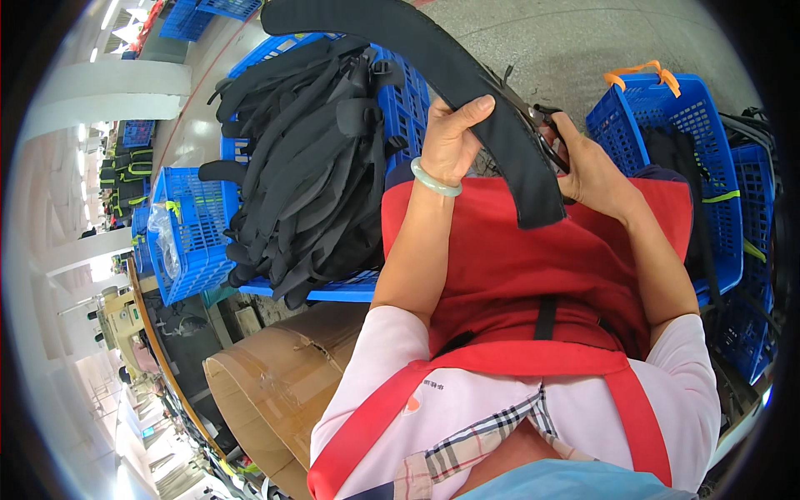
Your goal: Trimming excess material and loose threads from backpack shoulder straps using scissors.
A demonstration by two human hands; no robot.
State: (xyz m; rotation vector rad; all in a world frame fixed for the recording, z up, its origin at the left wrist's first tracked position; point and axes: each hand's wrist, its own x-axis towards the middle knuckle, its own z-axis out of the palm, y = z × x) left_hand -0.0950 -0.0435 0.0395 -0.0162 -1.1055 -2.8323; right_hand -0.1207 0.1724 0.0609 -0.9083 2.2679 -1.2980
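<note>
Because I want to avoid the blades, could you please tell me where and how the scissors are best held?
Probably by the handles, from the right: the scissors point their blades up-left along the curved black strap, and the right hand holds the handle end.

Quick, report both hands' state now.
Left hand: closed, pinching the curved black strap.
Right hand: closed, holding the scissors by their handles.

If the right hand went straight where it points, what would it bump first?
Probably the black strap, right beside the scissors the right hand holds; exact depth is hard to tell.
</note>
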